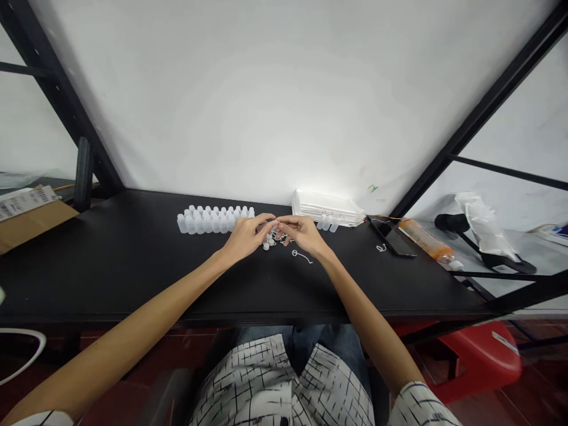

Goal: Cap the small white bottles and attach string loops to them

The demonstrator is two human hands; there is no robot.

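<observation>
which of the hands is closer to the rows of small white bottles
Left. The left hand is by the right end of the rows of bottles; the right hand is farther right, beyond the left hand.

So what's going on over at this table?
A person sits at a black table, working with bare hands. The left hand and right hand meet at the fingertips above some small white pieces; anything pinched between them is too small to make out. Small white bottles stand in rows beyond the left hand, and a few more bottles are beside a white stack on the right.
</observation>
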